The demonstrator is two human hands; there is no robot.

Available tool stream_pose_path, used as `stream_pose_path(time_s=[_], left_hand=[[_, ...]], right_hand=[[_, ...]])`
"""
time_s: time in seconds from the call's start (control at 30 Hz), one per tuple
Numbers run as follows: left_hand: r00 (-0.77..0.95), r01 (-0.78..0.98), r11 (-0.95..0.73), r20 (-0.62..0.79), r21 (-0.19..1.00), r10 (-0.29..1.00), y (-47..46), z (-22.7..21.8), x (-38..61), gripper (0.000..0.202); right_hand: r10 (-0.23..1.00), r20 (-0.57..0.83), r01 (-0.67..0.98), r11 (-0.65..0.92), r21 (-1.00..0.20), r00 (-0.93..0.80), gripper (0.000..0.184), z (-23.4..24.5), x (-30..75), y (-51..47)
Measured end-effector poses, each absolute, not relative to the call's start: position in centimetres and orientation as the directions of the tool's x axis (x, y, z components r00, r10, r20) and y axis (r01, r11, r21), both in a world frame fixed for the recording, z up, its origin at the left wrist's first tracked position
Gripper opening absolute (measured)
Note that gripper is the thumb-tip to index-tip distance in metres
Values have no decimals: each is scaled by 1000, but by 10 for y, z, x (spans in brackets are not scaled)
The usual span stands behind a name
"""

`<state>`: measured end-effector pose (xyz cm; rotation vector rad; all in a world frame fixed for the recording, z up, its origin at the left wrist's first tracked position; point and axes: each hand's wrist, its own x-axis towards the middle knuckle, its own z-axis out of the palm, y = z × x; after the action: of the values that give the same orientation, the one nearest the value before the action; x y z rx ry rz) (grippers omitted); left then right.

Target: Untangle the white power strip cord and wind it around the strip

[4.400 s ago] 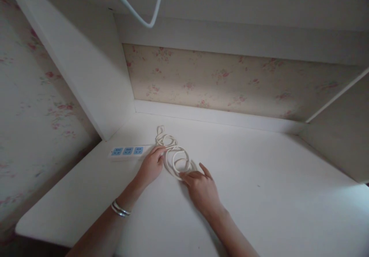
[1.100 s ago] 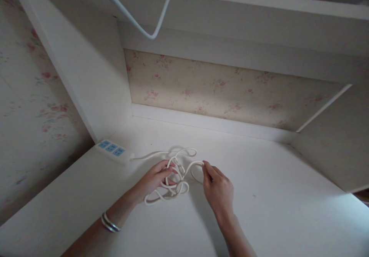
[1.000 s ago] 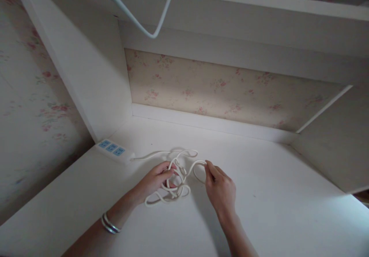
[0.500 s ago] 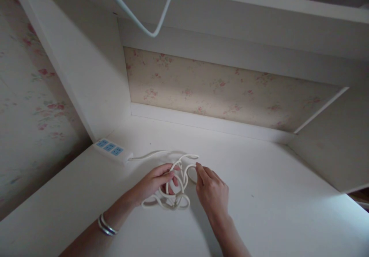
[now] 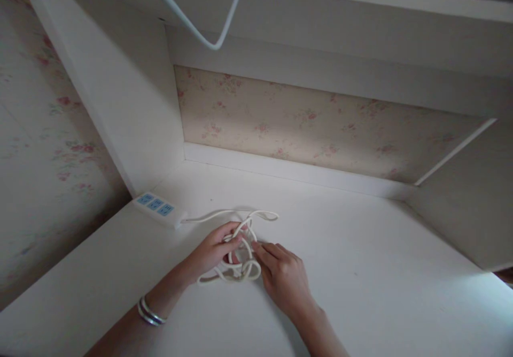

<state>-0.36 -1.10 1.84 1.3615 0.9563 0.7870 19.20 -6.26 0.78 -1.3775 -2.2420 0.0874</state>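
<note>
The cord (image 5: 252,263) looks smooth plastic, the bangles (image 5: 149,314) glossy metal.

The left hand (image 5: 214,251) wears two slim silvery bangles (image 5: 149,314) at the wrist (image 5: 171,288).

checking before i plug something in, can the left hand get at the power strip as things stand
Probably yes: nothing stands between the left hand and the power strip, though that hand holds loops of white cord.

The power strip (image 5: 160,211) lies left of the cord (image 5: 251,264).
</note>
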Motion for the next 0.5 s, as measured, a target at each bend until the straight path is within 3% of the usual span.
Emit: stream_pose_path(time_s=[0.17, 0.27, 0.4, 0.5], left_hand=[[419, 43, 94, -103, 995, 902, -11, 19, -1, 40], [408, 13, 129, -123, 992, 905, -11, 18, -1, 41], [416, -20, 152, -130, 988, 900, -11, 17, -3, 42], [436, -58, 175, -133, 983, 890, -11, 17, -6, 45]], right_hand=[[878, 326, 546, 475, -690, -351, 39, 12, 197, -56], [906, 232, 336, 355, -872, -354, 31, 15, 200, -50], [995, 93, 176, 96, -980, -29, 26, 9, 214, -40], [988, 22, 126, 3, -992, 153, 28, -3, 222, -32]])
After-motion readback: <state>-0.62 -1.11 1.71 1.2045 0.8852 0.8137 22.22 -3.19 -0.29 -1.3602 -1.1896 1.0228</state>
